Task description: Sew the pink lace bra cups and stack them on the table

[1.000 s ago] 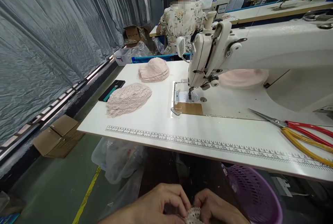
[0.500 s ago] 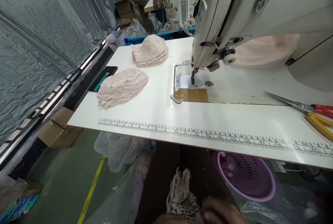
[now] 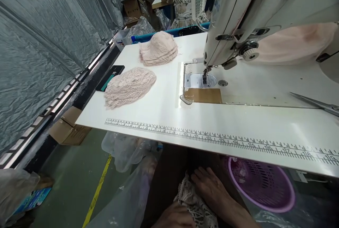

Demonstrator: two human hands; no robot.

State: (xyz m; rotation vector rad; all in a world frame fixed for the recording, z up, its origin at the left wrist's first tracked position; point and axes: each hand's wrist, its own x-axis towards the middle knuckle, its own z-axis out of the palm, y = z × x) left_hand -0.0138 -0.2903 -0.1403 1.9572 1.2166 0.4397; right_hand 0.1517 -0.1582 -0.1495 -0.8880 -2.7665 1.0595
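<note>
Below the white tabletop [image 3: 185, 115], the right hand [image 3: 212, 189] lay flat on a lace piece [image 3: 192, 199] in the lap while the left hand [image 3: 174, 217] gripped it, and the loose lace could snag or slip floorward.

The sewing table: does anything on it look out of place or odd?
One thing: a dark phone lies at the table's left edge, partly tucked under a pile of pink lace pieces. The lace stacks sit tidy, and nothing looks spilled or damaged.
</note>
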